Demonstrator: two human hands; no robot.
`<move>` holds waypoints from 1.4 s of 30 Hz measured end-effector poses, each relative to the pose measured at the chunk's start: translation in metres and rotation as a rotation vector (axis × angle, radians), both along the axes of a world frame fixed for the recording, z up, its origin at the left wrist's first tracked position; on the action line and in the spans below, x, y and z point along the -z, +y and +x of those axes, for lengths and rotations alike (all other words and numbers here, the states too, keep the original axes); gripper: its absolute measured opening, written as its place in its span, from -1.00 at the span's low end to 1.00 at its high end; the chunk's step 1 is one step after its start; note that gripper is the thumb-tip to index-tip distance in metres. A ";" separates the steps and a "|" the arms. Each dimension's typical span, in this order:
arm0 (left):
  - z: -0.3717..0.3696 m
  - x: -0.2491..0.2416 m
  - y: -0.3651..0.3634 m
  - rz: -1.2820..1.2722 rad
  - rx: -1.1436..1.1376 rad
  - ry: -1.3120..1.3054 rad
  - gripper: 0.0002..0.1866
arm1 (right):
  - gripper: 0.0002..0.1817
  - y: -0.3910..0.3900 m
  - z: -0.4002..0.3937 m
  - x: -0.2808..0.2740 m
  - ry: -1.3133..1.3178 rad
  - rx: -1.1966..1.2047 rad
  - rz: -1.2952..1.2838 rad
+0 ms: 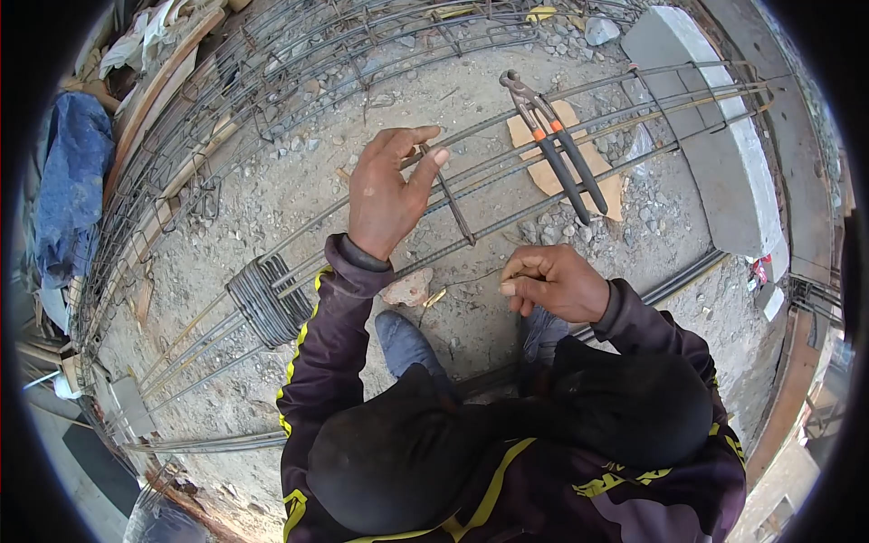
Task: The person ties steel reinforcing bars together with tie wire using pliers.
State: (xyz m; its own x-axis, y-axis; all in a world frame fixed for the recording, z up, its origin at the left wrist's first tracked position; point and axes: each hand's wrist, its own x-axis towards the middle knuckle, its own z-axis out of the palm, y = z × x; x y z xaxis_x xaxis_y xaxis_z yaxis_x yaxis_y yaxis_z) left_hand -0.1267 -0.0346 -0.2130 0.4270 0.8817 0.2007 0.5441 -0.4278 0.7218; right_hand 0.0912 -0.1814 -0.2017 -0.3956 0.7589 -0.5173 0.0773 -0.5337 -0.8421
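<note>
My left hand (389, 190) is at the far side of a steel stirrup (453, 199), thumb and index finger curved around its upper end. The stirrup stands across several long rebars (507, 167). Nearer my body, my right hand (557, 282) is closed, thumb against the fingers, pinching a thin tie wire (475, 279) that trails off to the left. Steel-fixing pincers (557, 149) with black and orange handles rest on the bars, to the right of my left hand. The inner fingers of both hands are partly hidden.
A bundle of stirrups (270, 300) hangs on the bars at the left. Cardboard (611, 185) lies under the pincers. A concrete block (715, 136) is at the right, a rebar cage (235, 100) at the far left, and a stone (407, 288) near my boot (407, 344).
</note>
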 end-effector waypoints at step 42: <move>-0.015 -0.064 -0.094 -0.323 -0.195 -0.393 -0.85 | -0.75 0.039 -0.049 -0.009 0.170 0.147 0.402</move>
